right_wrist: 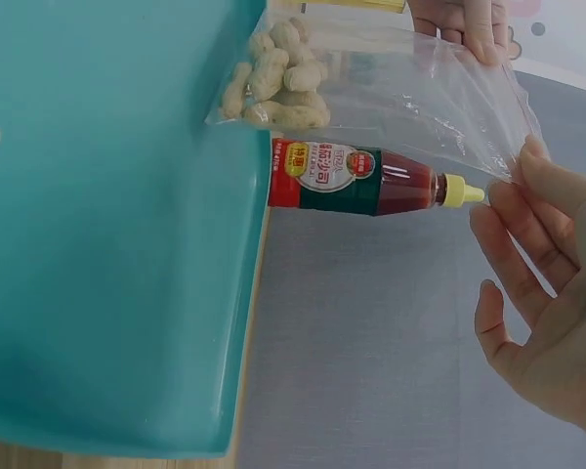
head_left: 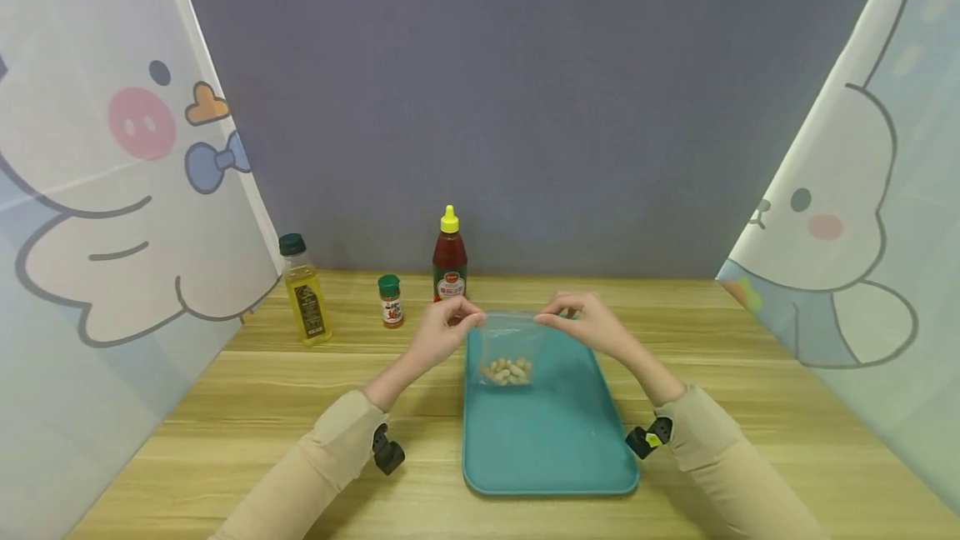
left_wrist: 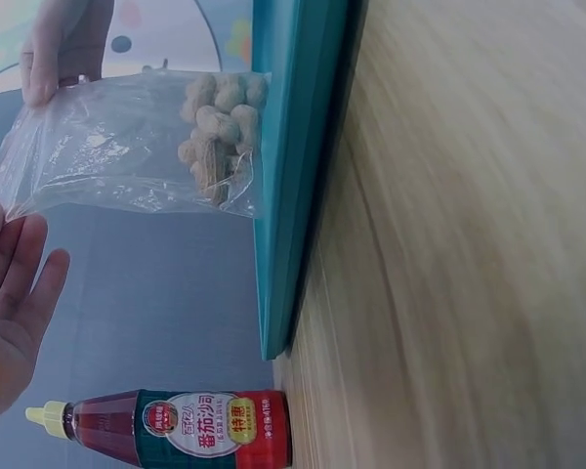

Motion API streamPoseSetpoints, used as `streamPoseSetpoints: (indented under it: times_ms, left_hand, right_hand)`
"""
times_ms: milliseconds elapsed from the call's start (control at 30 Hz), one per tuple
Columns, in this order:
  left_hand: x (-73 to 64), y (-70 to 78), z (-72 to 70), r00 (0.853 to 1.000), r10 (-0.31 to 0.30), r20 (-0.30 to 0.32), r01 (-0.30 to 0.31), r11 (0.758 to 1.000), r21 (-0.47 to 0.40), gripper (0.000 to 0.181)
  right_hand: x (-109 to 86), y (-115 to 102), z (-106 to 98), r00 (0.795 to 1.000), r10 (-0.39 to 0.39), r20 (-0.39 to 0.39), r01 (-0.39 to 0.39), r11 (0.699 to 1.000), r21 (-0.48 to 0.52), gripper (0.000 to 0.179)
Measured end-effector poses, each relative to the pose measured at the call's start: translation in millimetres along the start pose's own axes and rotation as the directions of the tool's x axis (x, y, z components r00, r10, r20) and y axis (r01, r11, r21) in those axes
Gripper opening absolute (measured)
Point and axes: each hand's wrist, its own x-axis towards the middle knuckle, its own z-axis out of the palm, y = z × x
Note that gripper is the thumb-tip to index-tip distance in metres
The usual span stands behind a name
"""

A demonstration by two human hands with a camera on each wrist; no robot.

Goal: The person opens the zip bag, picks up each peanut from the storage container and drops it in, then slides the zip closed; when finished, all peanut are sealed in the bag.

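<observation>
A clear plastic bag (head_left: 510, 338) hangs upright between both hands over the teal tray (head_left: 551, 448). Several peanuts in their shells (head_left: 507, 371) lie gathered at its bottom. My left hand (head_left: 444, 325) pinches the top left corner between thumb and fingertips. The top right corner is pinched by my right hand (head_left: 588, 322); in the right wrist view its other fingers (right_wrist: 513, 249) are spread loosely. The left wrist view has the bag's lower edge close over the tray's rim (left_wrist: 285, 195).
Behind the left hand stands a ketchup bottle (head_left: 450, 261) with a yellow cap. Farther left are a small spice jar (head_left: 390, 302) with a green lid and an oil bottle (head_left: 306, 298). A grey backdrop (head_left: 525, 107) rises behind the wooden table (head_left: 285, 407), with printed curtains at both sides.
</observation>
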Motion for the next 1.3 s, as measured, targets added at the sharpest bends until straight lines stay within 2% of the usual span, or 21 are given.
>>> streamPoseSetpoints:
  times_ms: [300,467,567,667,767,900,1000,1067,1133,1233,1267,1300]
  left_hand:
    - [-2.8,-3.5,-4.9,1.000,-0.004,0.006,0.004,1.000,-0.012,0.010]
    - [-2.8,-2.0,-17.8,0.999,-0.034,0.016,0.034,0.999,-0.007,0.011]
    - [-3.7,-1.1,-33.3,0.997,-0.061,0.037,0.061,0.998,0.006,0.014]
    - [-4.8,0.1,-54.7,0.992,-0.101,0.080,0.102,0.995,0.002,0.017]
    - [-7.8,0.6,-80.1,0.980,-0.128,0.154,0.132,0.991,-0.017,0.019]
    - [-14.9,-1.4,-112.4,0.957,-0.137,0.257,0.151,0.988,-0.035,0.016]
    - [-19.3,-7.0,-128.8,0.933,-0.155,0.324,0.177,0.983,-0.041,0.017]
    - [-21.3,-12.7,-134.7,0.906,-0.185,0.382,0.223,0.973,-0.056,0.021]
    - [-23.4,-19.8,-136.7,0.862,-0.251,0.441,0.298,0.954,-0.040,0.024]
    - [-25.9,-31.9,-132.6,0.784,-0.368,0.501,0.420,0.908,0.010,0.028]
    - [-26.7,-35.7,-129.9,0.764,-0.399,0.507,0.444,0.895,0.035,0.029]
    - [-27.3,-39.4,-127.0,0.751,-0.423,0.506,0.458,0.887,0.061,0.029]
  right_hand:
    - [1.8,-2,3,0.999,0.047,-0.009,-0.047,0.999,-0.006,0.011]
    - [10.5,-5,8,0.999,0.036,-0.023,-0.035,0.999,0.029,0.014]
    - [20.1,-14,14,0.999,0.014,-0.034,-0.011,0.996,0.087,0.016]
    - [31.7,-26,25,0.999,-0.011,-0.037,0.018,0.982,0.187,0.017]
    - [41.7,-38,40,1.000,-0.022,-0.015,0.026,0.962,0.273,0.018]
    - [50.2,-50,60,0.997,-0.020,0.074,-0.007,0.939,0.343,0.023]
    - [54.3,-57,74,0.989,-0.003,0.150,-0.057,0.919,0.391,0.026]
    - [56.4,-59,81,0.979,0.024,0.200,-0.108,0.900,0.422,0.025]
    - [57.9,-57,88,0.966,0.067,0.250,-0.172,0.887,0.428,0.025]
    - [58.5,-48,98,0.934,0.158,0.320,-0.283,0.874,0.396,0.024]
    - [58.5,-44,101,0.925,0.186,0.331,-0.310,0.874,0.375,0.024]
    - [58.4,-40,105,0.920,0.204,0.336,-0.323,0.878,0.352,0.025]
